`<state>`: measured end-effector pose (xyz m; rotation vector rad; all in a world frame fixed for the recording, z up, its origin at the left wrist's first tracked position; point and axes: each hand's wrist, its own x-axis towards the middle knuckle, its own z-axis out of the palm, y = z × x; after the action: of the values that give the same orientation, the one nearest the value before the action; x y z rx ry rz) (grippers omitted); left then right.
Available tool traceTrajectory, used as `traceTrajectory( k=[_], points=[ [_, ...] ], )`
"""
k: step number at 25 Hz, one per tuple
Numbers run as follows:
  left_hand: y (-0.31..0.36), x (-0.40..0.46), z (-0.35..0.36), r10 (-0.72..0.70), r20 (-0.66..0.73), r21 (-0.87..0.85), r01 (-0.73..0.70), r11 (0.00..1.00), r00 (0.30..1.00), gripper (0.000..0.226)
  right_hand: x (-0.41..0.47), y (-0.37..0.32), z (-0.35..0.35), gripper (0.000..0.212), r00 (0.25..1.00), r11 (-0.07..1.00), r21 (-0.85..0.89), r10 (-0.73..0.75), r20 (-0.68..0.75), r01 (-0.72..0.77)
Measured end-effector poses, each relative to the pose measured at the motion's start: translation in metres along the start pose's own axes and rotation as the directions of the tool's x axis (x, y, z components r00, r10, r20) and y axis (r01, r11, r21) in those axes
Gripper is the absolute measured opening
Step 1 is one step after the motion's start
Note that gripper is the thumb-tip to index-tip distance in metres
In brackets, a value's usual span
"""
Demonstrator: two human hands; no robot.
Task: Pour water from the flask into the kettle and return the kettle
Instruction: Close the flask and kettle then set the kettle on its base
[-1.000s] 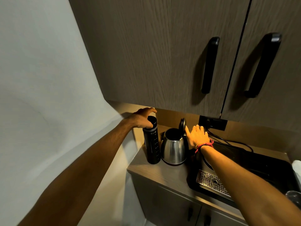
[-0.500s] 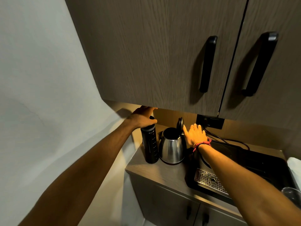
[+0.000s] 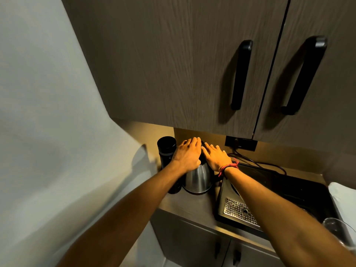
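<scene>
A black flask [image 3: 166, 151] stands upright at the counter's back left corner, with no hand on it. Just right of it sits a steel kettle [image 3: 198, 179]. My left hand [image 3: 187, 154] lies flat over the kettle's top, fingers spread, and hides the lid and the opening. My right hand [image 3: 216, 158], with a red thread on the wrist, rests palm down on the kettle's right side, over the handle area. The two hands nearly touch at the fingertips. Whether the lid is down is hidden.
A dark tray [image 3: 273, 191] with a perforated metal drip plate [image 3: 239, 211] lies right of the kettle. Cables [image 3: 256, 164] run to a wall socket [image 3: 240, 143]. Upper cabinet doors [image 3: 173, 64] hang low overhead. A glass [image 3: 338, 231] and a white cloth [image 3: 342, 195] sit at the far right.
My left hand left the flask's cap and moved right onto the kettle's top. The upright kettle lid is no longer visible. My right hand stays beside the kettle.
</scene>
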<state>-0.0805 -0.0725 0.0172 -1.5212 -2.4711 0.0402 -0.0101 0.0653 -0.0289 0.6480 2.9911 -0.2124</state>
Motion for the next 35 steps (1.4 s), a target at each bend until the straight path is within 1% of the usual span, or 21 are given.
traceTrajectory(
  k=[3,5,7,9,11,13,17,20,22,25,29,32,34,35],
  points=[
    [-0.001,-0.007,0.009,-0.049,0.128,-0.057,0.056,0.997,0.991,0.086,0.007,-0.006,0.003,0.064,0.999,0.995,0.098,0.037,-0.015,-0.036],
    [-0.002,-0.012,0.018,-0.096,0.203,-0.086,0.115,0.990,0.974,0.087,0.009,-0.011,0.006,0.071,0.996,0.984,0.161,0.082,-0.017,-0.079],
    [-0.002,-0.015,0.028,-0.124,0.283,-0.117,0.163,0.980,0.951,0.086,0.010,-0.015,0.010,0.075,0.997,0.988,0.132,0.079,-0.017,-0.076],
    [-0.001,-0.015,0.035,-0.137,0.335,-0.162,0.200,0.966,0.932,0.088,0.009,-0.014,0.016,0.072,0.998,0.994,0.109,0.023,-0.056,-0.017],
    [-0.003,-0.011,0.039,-0.144,0.337,-0.199,0.220,0.955,0.931,0.092,0.009,-0.010,0.021,0.065,0.992,0.991,0.100,-0.077,-0.100,0.086],
    [-0.004,-0.006,0.044,-0.130,0.343,-0.202,0.208,0.957,0.930,0.094,0.007,-0.007,0.027,0.061,0.986,0.987,0.094,-0.121,-0.112,0.132],
    [0.001,-0.002,0.056,-0.149,0.334,-0.104,0.193,0.976,0.931,0.091,0.011,-0.006,0.032,0.061,0.987,0.990,0.086,-0.105,-0.120,0.115],
    [0.005,-0.001,0.064,-0.152,0.318,-0.078,0.186,0.979,0.936,0.093,0.015,-0.004,0.034,0.062,0.987,0.990,0.068,-0.117,-0.106,0.124],
    [0.005,-0.001,0.067,-0.138,0.334,-0.060,0.167,0.984,0.932,0.094,0.016,-0.002,0.036,0.062,0.987,0.990,0.049,-0.126,-0.100,0.132],
    [0.007,-0.003,0.070,-0.121,0.334,-0.011,0.132,0.991,0.935,0.093,0.015,-0.001,0.039,0.059,0.976,0.985,0.063,-0.149,-0.161,0.161],
    [0.004,-0.003,0.062,-0.124,0.367,-0.140,0.186,0.973,0.922,0.099,0.017,0.004,0.030,0.067,0.981,0.969,0.191,-0.127,-0.148,0.155],
    [0.004,0.008,0.054,-0.148,0.347,-0.171,0.217,0.961,0.926,0.107,0.009,0.021,0.029,0.076,0.979,0.949,0.267,-0.125,-0.163,0.166],
    [0.002,0.019,0.051,-0.151,0.367,-0.150,0.219,0.964,0.918,0.116,0.000,0.037,0.030,0.073,0.985,0.961,0.242,-0.104,-0.140,0.136],
    [0.001,0.023,0.051,-0.147,0.393,-0.143,0.219,0.965,0.908,0.122,-0.004,0.045,0.031,0.065,0.989,0.967,0.226,-0.092,-0.114,0.116]
  ],
)
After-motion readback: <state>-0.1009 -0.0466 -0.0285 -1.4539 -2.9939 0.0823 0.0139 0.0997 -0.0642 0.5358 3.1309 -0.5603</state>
